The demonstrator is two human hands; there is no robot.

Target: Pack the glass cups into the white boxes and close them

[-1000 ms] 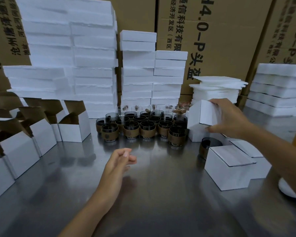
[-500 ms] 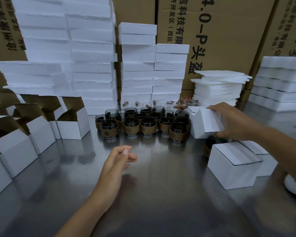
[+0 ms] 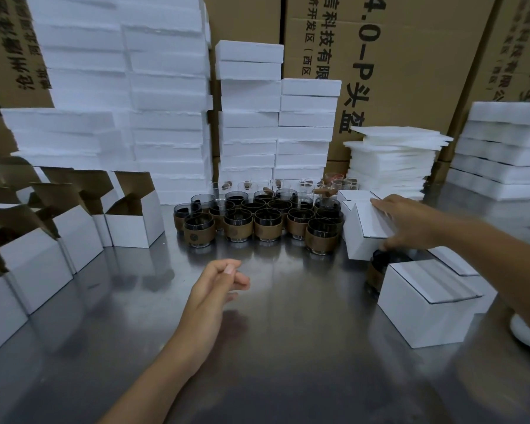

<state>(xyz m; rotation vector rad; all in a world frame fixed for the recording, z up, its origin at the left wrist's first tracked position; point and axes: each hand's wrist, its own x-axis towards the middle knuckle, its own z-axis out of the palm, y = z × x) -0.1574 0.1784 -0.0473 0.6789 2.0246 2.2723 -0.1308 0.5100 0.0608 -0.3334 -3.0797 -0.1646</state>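
Two hands are over the steel table [image 3: 288, 347], and the action is on the right side. There the right hand [image 3: 410, 223] has hold of a closed white box [image 3: 364, 237], fingers laid across its top and thumb tucked at the lower front edge. The box sits just right of the glass cups [image 3: 257, 218]; whether it is fully down on the table, I cannot tell. Those cups stand in a tight cluster at the middle back of the table, dark glass with brown sleeves (a few clear ones behind them). One lone cup [image 3: 383, 266] sits apart, half hidden between the held box and another closed box [image 3: 426, 304] nearer the camera. Meanwhile the left hand [image 3: 214, 289] hovers above the middle of the table, fingers loosely curled, nothing in them. Over on the left is a row of open boxes [image 3: 135, 223], flaps up, brown inside. Behind it all, white foam slabs [image 3: 166, 117] are stacked against brown cartons [image 3: 410, 71] with printed characters.
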